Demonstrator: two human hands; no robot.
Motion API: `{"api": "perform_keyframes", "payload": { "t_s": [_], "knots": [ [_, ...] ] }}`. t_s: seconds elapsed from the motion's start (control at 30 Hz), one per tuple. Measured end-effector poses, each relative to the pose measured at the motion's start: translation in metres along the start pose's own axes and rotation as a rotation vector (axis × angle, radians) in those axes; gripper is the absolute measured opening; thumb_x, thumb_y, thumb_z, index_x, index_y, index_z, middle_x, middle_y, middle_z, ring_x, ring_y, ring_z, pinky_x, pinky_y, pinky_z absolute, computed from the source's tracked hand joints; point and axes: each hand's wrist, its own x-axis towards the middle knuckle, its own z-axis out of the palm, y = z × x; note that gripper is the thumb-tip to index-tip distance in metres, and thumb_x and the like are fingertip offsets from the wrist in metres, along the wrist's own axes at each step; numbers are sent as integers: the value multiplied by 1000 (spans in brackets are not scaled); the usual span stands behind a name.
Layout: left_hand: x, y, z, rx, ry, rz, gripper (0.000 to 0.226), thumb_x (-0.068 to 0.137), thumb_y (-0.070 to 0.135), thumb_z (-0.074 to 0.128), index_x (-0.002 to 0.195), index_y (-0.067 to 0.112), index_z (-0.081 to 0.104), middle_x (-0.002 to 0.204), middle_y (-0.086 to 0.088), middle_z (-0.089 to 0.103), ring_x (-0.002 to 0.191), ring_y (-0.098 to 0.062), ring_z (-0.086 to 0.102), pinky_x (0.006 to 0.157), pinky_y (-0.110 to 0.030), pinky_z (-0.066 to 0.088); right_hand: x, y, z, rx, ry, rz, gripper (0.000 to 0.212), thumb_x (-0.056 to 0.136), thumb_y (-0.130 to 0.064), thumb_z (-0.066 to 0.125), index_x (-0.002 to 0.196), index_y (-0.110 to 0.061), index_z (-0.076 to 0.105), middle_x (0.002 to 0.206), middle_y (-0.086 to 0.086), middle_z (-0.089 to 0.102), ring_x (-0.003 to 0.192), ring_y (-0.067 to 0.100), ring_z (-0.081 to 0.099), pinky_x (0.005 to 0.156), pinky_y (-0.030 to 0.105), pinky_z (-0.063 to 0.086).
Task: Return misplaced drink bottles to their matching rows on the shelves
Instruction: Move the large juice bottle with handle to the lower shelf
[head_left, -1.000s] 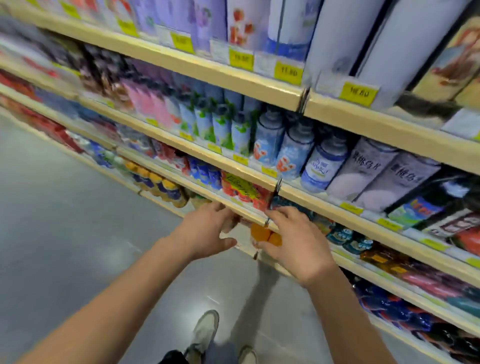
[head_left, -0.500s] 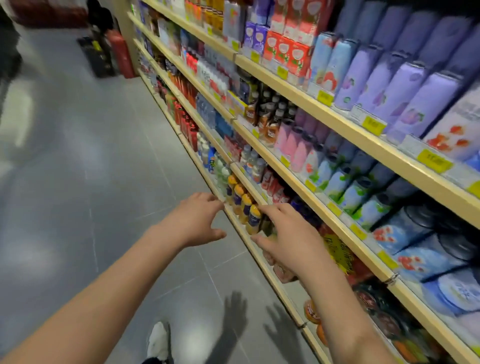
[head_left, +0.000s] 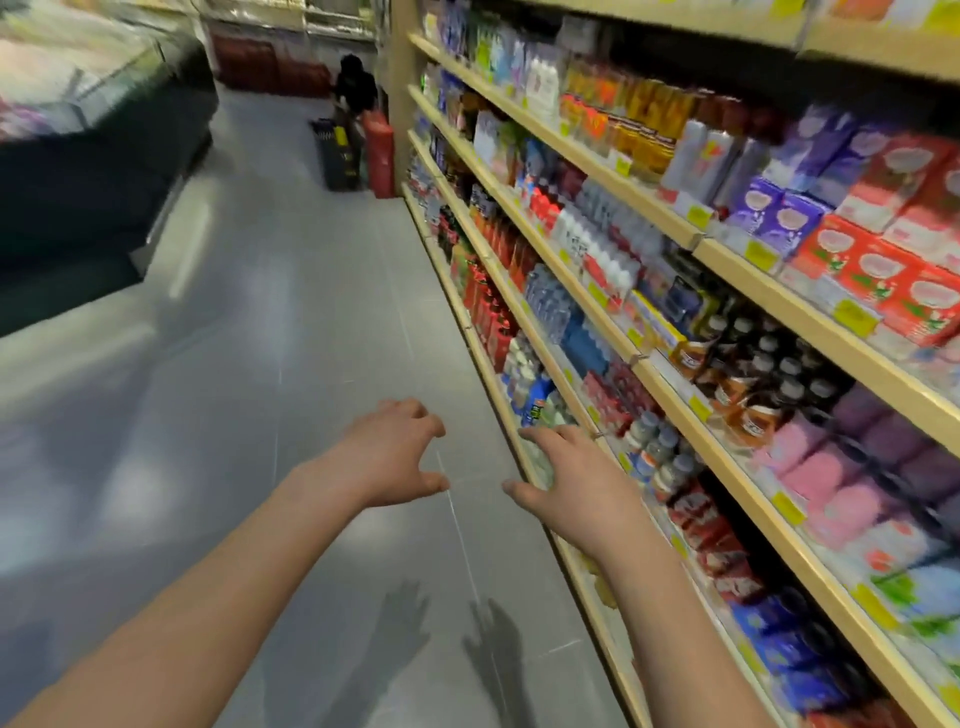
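Grey floor (head_left: 260, 364), two half-spread grips (head_left: 387, 457) (head_left: 571, 483)

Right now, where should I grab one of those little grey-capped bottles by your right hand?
Probably a front grey-capped bottle, round its cap and shoulder, coming in straight from the front. The bottles stand upright and packed close side by side, so only the front face and top look free.

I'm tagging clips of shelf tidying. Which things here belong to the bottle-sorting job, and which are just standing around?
Job in hand: left hand and right hand, both empty; shelves; pink bottles; dark-capped bottles.

Just around: black basket; red object beside it; dark cabinet; grey floor; person far down the aisle.
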Motion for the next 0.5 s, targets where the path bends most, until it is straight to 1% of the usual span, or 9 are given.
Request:
{"api": "perform_keyframes", "payload": {
  "t_s": [0.13, 0.23, 0.3, 0.5],
  "knots": [
    [41, -51, -18, -40, 8, -51, 67, 88, 54, 62, 146, 26, 43, 151, 0, 38, 141, -22, 31, 112, -42, 37, 77, -24, 3, 27, -5, -61, 67, 90, -57, 65, 151, -37, 43, 151, -7, 44, 133, 16, 51, 100, 36, 48],
    [83, -82, -29, -20, 19, -80, 65, 88, 54, 62, 145, 26, 44, 149, 0, 41, 139, -23, 34, 112, -42, 36, 138, -30, 8, 53, -16, -99, 67, 91, -57, 64, 151, -38, 42, 152, -8, 43, 131, 16, 53, 98, 36, 48],
    [118, -101, -37, -21, 29, -97, 65, 88, 55, 62, 144, 26, 45, 148, 0, 41, 139, -22, 34, 112, -41, 36, 183, -28, 12, 66, -22, -127, 68, 92, -57, 64, 152, -38, 41, 153, -8, 42, 132, 14, 51, 96, 34, 47],
    [236, -165, -73, -31, 46, -191, 66, 87, 57, 62, 144, 28, 45, 151, 2, 37, 141, -19, 32, 113, -40, 36, 337, -19, 14, 126, -36, -208, 67, 93, -51, 65, 153, -33, 42, 153, -7, 43, 133, 13, 49, 99, 32, 46]
  ]
}}
